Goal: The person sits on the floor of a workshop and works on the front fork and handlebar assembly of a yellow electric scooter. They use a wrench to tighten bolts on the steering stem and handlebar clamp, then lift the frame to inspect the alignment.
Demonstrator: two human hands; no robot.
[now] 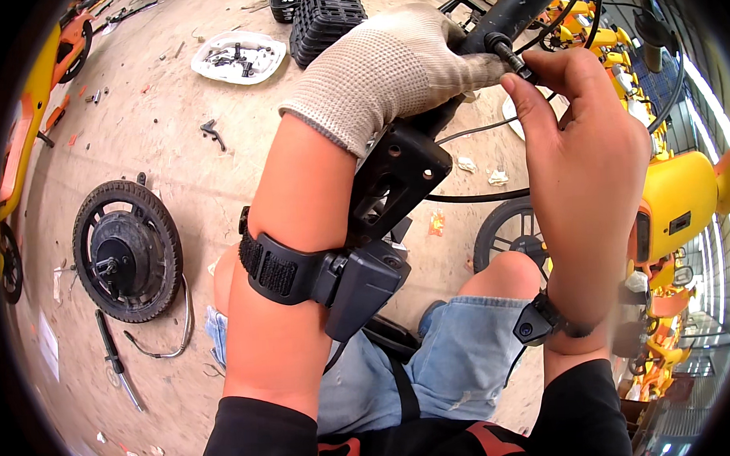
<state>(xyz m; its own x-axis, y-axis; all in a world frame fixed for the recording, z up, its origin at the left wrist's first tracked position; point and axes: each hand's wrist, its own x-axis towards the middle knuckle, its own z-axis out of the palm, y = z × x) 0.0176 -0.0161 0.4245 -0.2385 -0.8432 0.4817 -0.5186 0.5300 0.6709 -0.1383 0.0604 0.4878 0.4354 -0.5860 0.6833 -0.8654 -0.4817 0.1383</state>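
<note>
My left hand (399, 67), in a pale knitted glove, is wrapped round a black metal tube (526, 7) at the top of the view. A short dark bolt (501, 49) sticks out beside the tube. The bare thumb and forefinger of my right hand (589, 128) pinch the bolt's lower end, close to the gloved thumb. Below the glove hangs a black bracket with holes (419, 164), joined to the same frame as far as I can see. The palm side of the glove is hidden.
Left on the floor lie a wheel with a black tyre (166, 245) and a shock absorber (114, 353). A white tray of small parts (211, 59) and black baskets (327, 22) stand farther off. Cables (486, 196) cross the middle. Yellow vehicles (673, 202) line the right.
</note>
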